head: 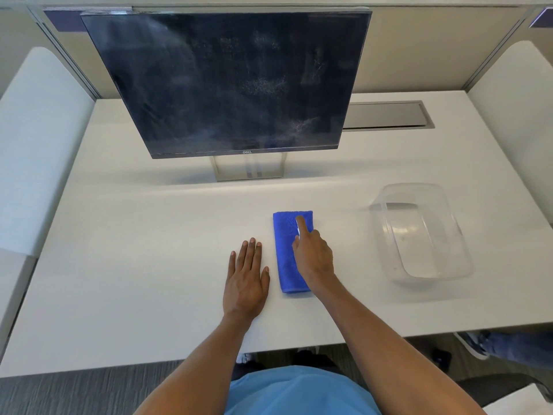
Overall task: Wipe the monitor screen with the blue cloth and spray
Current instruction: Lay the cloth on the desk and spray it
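While the left hand [246, 283] lies flat and empty, fingers spread, the right hand [314, 259] grips a small white spray bottle [298, 229], forefinger extended, directly over the folded blue cloth [287, 253]; smudged monitor [227, 82] well beyond fingertips. Risk: bottle slipping from so slight a grip.

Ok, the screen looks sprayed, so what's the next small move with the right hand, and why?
Probably set the small spray bottle down and close the right hand on the folded blue cloth under it. The monitor screen shows droplets and smears, the cloth lies flat on the desk, and the left hand rests open beside it.
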A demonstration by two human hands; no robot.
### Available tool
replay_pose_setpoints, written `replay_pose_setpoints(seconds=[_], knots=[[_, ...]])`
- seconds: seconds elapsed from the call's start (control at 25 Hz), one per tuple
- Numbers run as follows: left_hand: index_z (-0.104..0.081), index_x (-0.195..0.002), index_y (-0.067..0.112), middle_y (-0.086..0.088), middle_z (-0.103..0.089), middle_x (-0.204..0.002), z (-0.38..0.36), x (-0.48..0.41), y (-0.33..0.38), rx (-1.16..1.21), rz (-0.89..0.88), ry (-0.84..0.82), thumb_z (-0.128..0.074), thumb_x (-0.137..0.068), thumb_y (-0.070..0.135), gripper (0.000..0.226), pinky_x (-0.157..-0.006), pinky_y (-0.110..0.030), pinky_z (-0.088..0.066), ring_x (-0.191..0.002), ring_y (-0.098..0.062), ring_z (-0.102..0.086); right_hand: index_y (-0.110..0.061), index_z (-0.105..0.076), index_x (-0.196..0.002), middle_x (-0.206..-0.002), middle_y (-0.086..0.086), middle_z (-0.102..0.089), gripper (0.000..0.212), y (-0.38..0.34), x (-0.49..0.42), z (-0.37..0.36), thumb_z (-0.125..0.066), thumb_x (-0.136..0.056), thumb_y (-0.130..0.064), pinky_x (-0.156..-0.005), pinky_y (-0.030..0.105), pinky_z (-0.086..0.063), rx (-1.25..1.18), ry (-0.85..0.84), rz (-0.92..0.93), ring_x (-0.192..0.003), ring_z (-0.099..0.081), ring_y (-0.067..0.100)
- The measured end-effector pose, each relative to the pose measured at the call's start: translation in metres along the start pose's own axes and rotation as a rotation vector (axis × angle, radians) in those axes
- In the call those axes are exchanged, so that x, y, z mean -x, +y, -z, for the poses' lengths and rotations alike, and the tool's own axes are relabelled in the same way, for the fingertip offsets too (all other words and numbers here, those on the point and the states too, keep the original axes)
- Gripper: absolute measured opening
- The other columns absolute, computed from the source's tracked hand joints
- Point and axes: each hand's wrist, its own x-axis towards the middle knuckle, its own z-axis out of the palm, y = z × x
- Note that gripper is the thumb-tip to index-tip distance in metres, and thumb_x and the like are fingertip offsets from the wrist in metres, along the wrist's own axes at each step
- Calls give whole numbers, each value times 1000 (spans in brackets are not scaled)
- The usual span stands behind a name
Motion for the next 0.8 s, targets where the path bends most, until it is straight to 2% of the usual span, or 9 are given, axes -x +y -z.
replay_pose_setpoints(seconds=[0.16,0.32,0.52,0.68,0.8], knots=[[-11,-172,16,1,-3,-181,0,0,1,-11,4,-1,-12,-110,42,68,-136,-41,3,-167,-15,3,-20,-30,-159,-95,7,-53,51,3,-2,-4,-45,-110,-18,-62,32,-47,45,11,-6,-71,-55,21],[-9,-172,17,1,-2,-181,0,0,0,-14,3,-6,-10,-109,44,69,-137,-41,2,-168,-15,3,-21,-27,-162,-93,6,-48,56,4,0,-2,-46,-110,-16,-60,31,-46,86,26,5,-67,-53,20],[-12,-172,16,1,-5,-181,1,0,1,7,2,8,-11,-109,43,69,-137,-42,0,-168,-16,1,-25,-18,-167,-113,10,-59,61,3,12,6,-42,-111,-25,-64,32,-48,86,36,31,-72,-57,21],[-15,-172,15,0,-8,-180,1,0,2,22,0,18,-12,-109,43,69,-137,-43,-3,-168,-17,-3,-29,-21,-166,-109,9,-59,61,15,36,11,-46,-110,-26,-77,37,-55,-50,18,17,-87,-66,27],[-12,-172,16,0,-5,-181,1,-1,2,-9,1,5,-9,-108,43,70,-137,-42,0,-168,-17,-1,-29,-22,-164,-106,8,-57,58,19,52,3,-46,-111,-27,-70,35,-53,-91,8,9,-80,-63,25]])
